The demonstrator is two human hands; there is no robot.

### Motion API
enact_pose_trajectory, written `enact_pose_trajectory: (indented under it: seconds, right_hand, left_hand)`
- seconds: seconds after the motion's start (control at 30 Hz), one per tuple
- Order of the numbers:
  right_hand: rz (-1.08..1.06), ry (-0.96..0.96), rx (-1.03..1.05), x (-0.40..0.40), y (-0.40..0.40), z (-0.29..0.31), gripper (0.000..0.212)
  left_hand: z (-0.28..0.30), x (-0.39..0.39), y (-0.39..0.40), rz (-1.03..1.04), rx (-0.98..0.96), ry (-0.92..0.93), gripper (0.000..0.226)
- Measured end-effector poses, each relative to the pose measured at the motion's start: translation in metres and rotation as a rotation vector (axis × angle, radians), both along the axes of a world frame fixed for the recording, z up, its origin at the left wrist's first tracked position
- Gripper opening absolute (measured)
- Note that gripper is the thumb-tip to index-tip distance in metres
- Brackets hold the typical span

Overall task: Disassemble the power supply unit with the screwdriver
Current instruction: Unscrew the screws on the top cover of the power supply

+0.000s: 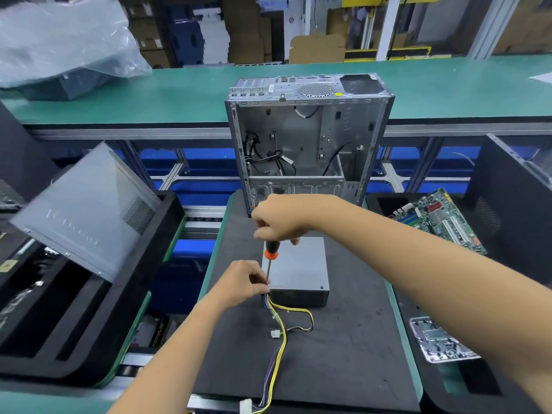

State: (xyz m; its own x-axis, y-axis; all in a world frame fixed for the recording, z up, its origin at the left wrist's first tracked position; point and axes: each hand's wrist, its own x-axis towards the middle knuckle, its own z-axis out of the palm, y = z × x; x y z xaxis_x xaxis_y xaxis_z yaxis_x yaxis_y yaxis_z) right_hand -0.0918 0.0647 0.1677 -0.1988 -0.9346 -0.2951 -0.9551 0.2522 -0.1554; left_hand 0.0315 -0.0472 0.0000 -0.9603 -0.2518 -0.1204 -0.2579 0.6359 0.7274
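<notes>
Panel [86,210] of grey metal leans in a black tray [167,234] far on the left side. Next comes the left hand [239,283], with its fingers curled and pinching the thin shaft of the screwdriver [270,258] low down, right by the near left corner of the power supply unit [298,268]. It looks like this hand keeps the tip in place. The right hand [277,219] is higher up, wrapped tight round the black and orange handle. The tool stands almost straight up.

I think the step is taking out a screw at that left corner. The tip is hidden by the fingers, so I cannot tell if it sits in the screw. The next move likely needs a firm push down and slow turns, with the box kept from sliding.

The box is a flat grey metal one lying on the dark mat [343,339], in the middle of the bench. Its lid is on. One small screw [322,287] shows at the near right corner. Yellow and black wires [280,339] run out of the near side toward the person. Behind it stands an open computer case [307,138], and on the right lies a green circuit board [439,222]
</notes>
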Motion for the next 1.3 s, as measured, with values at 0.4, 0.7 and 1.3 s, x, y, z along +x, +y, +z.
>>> enact_pose_trajectory:
  seconds: [0.4,0.7,1.3]
  right_hand:
    - [-0.028,-0.048,-0.009,-0.007,0.003,0.006,0.026]
    - [-0.193,-0.165,0.066,-0.033,0.010,0.011,0.022]
    - [-0.329,-0.157,0.049,-0.060,-0.002,-0.053,0.036]
  left_hand:
    - [-0.001,-0.003,-0.002,-0.028,-0.071,0.017,0.013]
    - [0.023,0.001,-0.054,0.222,0.140,0.136,0.013]
    - [-0.045,-0.034,-0.073,0.357,-0.151,-0.170,0.013]
